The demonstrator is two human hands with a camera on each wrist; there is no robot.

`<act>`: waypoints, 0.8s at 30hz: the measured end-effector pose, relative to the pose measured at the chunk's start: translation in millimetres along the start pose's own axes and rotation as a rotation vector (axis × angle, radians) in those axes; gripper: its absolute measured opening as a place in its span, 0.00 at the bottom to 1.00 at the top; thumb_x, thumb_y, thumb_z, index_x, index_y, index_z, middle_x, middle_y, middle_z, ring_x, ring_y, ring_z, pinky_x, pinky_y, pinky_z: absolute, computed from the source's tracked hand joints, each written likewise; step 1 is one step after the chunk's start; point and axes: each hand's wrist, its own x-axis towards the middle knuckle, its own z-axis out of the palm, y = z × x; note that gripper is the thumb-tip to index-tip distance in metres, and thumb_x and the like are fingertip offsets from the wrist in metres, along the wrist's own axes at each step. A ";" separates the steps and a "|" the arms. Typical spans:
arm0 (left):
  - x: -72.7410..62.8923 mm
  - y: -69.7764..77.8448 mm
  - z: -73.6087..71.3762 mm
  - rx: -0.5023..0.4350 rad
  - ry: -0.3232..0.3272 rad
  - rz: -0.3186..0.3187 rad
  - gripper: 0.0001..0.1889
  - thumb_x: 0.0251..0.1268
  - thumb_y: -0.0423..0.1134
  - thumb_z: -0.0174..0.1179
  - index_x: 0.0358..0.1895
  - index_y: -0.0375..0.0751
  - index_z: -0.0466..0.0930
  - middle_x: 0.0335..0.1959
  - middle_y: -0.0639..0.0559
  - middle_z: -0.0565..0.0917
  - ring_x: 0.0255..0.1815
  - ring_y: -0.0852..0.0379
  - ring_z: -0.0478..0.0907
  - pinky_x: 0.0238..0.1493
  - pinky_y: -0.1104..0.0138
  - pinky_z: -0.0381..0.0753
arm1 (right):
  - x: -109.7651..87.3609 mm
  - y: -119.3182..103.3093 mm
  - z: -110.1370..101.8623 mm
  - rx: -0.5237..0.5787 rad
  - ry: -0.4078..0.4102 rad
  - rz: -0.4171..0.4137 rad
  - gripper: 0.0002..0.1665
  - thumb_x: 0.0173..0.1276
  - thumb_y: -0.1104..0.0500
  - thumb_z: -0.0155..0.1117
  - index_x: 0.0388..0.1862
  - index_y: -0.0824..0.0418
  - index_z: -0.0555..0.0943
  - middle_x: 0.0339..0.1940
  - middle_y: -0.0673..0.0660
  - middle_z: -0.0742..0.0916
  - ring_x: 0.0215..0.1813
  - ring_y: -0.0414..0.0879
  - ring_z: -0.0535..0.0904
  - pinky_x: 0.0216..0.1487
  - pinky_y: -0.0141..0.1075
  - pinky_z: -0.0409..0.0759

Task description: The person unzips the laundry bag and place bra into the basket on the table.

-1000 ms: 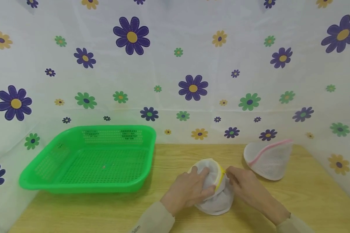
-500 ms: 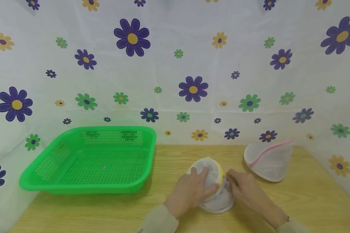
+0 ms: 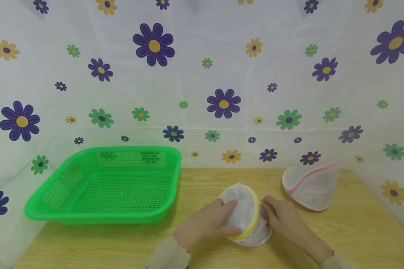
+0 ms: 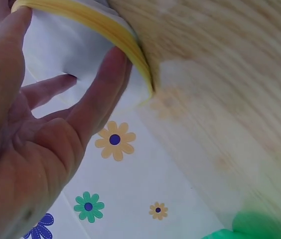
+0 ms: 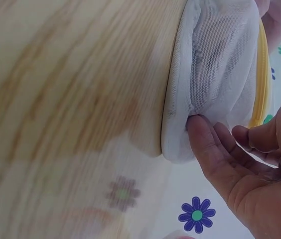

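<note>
Wood tabletop [image 3: 202,183] runs to a far edge at twelve o'clock, against flower-print sheeting [image 3: 188,82]. The yellow-zippered mesh laundry bag [image 3: 245,211] sits on it, the green basket [image 3: 104,216] well apart toward nine, a pink-trimmed mesh bag [image 3: 314,190] nearer at two. The laundry bag's face and axis tilt toward ten. The left hand [image 3: 203,224] touches it, fingers spread; the right hand [image 3: 287,220] pinches the zip pull [image 3: 260,202].

White flower-print sheeting [image 3: 195,86] behind, pale wood-grain tabletop [image 3: 198,181], soft light
</note>
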 end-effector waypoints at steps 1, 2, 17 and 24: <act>-0.8 -0.1 -0.4 -0.001 -0.001 0.001 0.43 0.64 0.66 0.63 0.79 0.52 0.63 0.64 0.38 0.78 0.58 0.49 0.81 0.59 0.55 0.83 | 0.4 0.3 0.3 -0.001 0.003 -0.004 0.07 0.73 0.68 0.59 0.38 0.60 0.83 0.23 0.46 0.80 0.25 0.32 0.69 0.25 0.27 0.72; -1.6 -0.1 -0.9 0.000 -0.003 0.001 0.43 0.64 0.66 0.63 0.79 0.52 0.63 0.64 0.38 0.78 0.58 0.49 0.81 0.59 0.55 0.83 | 0.7 0.4 0.6 0.000 0.004 -0.005 0.07 0.73 0.68 0.59 0.38 0.59 0.83 0.23 0.46 0.80 0.24 0.32 0.69 0.25 0.27 0.72; 0.0 10.2 8.5 0.060 0.059 -0.036 0.50 0.60 0.74 0.60 0.77 0.44 0.64 0.60 0.36 0.80 0.49 0.50 0.84 0.51 0.59 0.85 | 5.6 4.7 1.9 -0.020 0.030 -0.055 0.07 0.73 0.68 0.59 0.39 0.59 0.83 0.22 0.45 0.79 0.24 0.31 0.68 0.26 0.27 0.72; -0.6 18.1 14.1 0.097 0.100 -0.075 0.52 0.59 0.74 0.60 0.77 0.39 0.64 0.59 0.33 0.79 0.44 0.45 0.85 0.47 0.57 0.86 | 2.4 2.8 0.2 -0.032 0.039 -0.067 0.08 0.72 0.68 0.60 0.36 0.58 0.83 0.23 0.45 0.80 0.26 0.31 0.70 0.27 0.27 0.73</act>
